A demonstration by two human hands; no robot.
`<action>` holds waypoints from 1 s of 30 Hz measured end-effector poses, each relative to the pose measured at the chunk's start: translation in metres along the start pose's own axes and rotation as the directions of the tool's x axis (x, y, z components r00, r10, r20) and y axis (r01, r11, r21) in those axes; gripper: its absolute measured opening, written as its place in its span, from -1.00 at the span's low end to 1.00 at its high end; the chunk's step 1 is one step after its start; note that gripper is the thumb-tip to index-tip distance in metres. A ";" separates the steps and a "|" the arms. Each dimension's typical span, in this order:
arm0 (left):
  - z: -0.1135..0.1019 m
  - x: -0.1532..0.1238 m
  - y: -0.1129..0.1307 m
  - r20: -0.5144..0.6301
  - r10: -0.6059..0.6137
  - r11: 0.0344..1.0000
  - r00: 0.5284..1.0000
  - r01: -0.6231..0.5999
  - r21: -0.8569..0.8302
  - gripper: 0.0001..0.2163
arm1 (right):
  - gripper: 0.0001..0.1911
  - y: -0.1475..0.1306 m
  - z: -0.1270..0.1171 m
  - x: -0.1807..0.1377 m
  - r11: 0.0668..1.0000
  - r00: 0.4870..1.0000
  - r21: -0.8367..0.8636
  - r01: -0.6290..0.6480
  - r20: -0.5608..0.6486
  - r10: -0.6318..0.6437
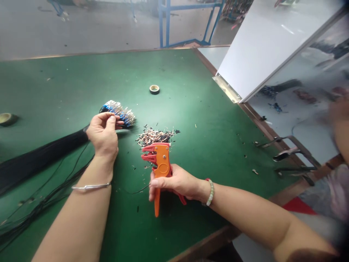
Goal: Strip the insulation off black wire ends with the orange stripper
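gripping orange strippers in right hand near clippings

The wire stripper near the middle has a smooth, slightly glossy orange and red finish with shiny metal screws, while the wire bundle at left shows bright metallic ends, blue plastic-looking insulation and a matt black sleeve. Coppery metal and dark, plastic-looking bits make up the rough heap of clippings on the counter, smooth green with a soft sheen. The bangle is polished silvery metal, the far-right white panel smooth and glossy.
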State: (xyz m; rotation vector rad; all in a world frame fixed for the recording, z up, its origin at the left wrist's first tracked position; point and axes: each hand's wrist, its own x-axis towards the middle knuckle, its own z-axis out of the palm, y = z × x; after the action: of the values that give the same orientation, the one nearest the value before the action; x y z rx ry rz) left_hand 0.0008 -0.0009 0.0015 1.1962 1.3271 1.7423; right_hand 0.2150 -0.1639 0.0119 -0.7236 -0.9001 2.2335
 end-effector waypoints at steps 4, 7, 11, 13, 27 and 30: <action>-0.001 0.000 0.002 -0.010 0.014 1.000 1.000 -0.014 0.014 -0.97 | -0.55 0.000 0.000 0.002 1.000 1.000 0.018 -0.017 -0.006 0.017; -0.005 0.002 0.001 -0.036 0.030 0.999 0.999 -0.028 0.045 -0.97 | -0.54 -0.001 0.001 0.003 1.000 1.000 0.006 -0.020 -0.004 0.020; -0.010 0.004 0.000 -0.024 0.042 0.995 0.999 -0.039 0.095 -0.91 | -0.51 -0.001 0.001 0.003 1.000 1.000 0.011 -0.015 -0.002 0.015; -0.010 0.006 0.003 -0.055 0.070 0.991 0.996 -0.064 0.114 -0.87 | -0.50 0.001 0.001 0.004 1.000 1.000 0.013 0.002 -0.005 -0.002; -0.028 -0.099 0.127 0.457 0.169 0.766 0.874 -0.408 0.498 -0.88 | -0.46 0.001 0.003 0.006 0.990 0.991 0.097 0.102 -0.096 -0.092; -0.035 -0.136 0.114 0.591 -0.042 0.711 0.806 -0.391 0.584 -0.74 | -0.46 0.005 0.003 0.007 0.979 0.979 0.129 0.160 -0.149 -0.140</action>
State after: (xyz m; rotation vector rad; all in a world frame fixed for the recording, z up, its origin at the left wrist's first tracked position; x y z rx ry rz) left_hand 0.0253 -0.1670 0.0694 2.1322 1.5300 0.8203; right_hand 0.2068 -0.1630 0.0078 -0.7120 -0.6978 2.0615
